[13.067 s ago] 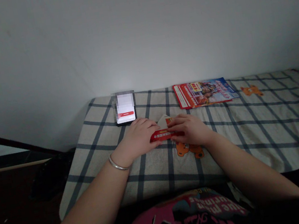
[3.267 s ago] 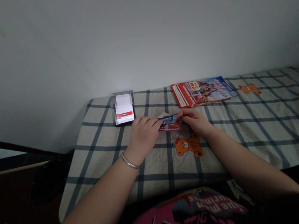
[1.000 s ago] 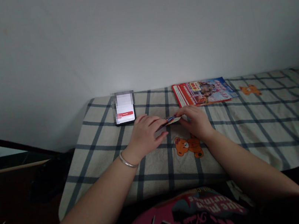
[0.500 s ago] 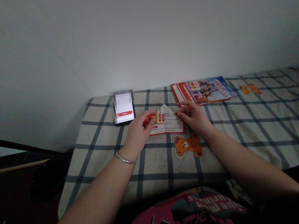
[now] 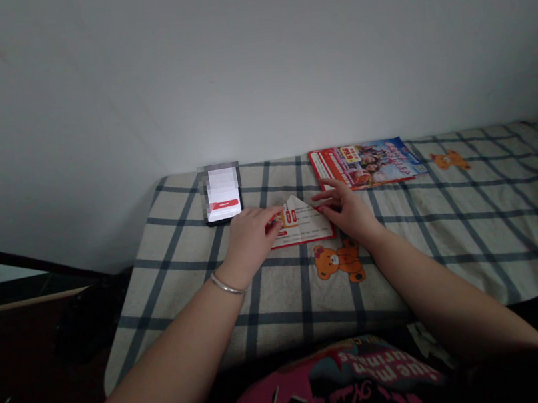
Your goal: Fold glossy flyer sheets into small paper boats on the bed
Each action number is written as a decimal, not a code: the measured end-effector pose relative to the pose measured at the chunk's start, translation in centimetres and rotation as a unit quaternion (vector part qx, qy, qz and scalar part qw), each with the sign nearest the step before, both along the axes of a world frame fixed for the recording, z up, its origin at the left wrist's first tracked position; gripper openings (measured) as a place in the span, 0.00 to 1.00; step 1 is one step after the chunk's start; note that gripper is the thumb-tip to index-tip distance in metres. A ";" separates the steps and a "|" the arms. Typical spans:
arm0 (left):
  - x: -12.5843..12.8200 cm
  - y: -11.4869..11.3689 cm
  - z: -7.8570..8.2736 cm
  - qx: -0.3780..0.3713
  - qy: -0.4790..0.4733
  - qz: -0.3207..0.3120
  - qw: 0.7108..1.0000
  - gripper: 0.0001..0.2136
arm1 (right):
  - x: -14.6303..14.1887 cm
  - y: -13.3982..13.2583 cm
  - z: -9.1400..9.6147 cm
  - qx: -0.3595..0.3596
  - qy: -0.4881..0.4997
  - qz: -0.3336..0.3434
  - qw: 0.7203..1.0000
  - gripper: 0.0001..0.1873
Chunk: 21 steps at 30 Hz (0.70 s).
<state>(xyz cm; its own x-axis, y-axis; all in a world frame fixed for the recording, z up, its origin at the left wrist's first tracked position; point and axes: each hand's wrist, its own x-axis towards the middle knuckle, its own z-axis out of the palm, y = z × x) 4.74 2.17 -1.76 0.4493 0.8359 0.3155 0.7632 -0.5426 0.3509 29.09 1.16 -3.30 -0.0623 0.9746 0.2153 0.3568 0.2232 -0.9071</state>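
A folded paper flyer, white with a red border and a pointed top, lies on the checked cloth in front of me. My left hand, with a silver bangle on its wrist, has its fingers curled and pinches the flyer's left corner. My right hand rests at the flyer's right slanted edge, fingers stretched out and spread, their tips pressing on the paper.
A lit phone lies behind my left hand near the wall. A red and blue leaflet lies flat at the back right. The cloth carries orange bear prints. The bed's left edge drops into a dark gap.
The flyer was a narrow folded strip between both hands; it has since opened into a pointed shape and now lies flatter on the cloth, with my right fingers spread on it.
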 end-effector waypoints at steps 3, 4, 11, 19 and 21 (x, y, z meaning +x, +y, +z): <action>-0.1 0.0 0.1 0.004 0.022 -0.002 1.000 0.12 | 0.5 0.1 -0.3 -0.002 0.010 0.004 1.000 0.30; -0.1 -0.1 0.0 0.006 0.025 -0.006 1.000 0.12 | 0.7 0.2 -0.4 0.005 0.007 0.005 1.000 0.29; 0.0 -0.3 -0.3 0.020 0.029 -0.016 0.999 0.12 | 1.5 -0.2 0.2 0.061 -0.090 0.065 0.992 0.33; 0.1 -0.2 -0.6 -0.025 -0.074 -0.037 0.996 0.18 | 0.8 -1.0 1.1 0.120 -0.245 0.123 0.954 0.44; 0.1 -0.2 -0.8 -0.056 -0.117 -0.046 0.991 0.22 | 0.7 -1.1 1.3 0.128 -0.252 0.132 0.950 0.42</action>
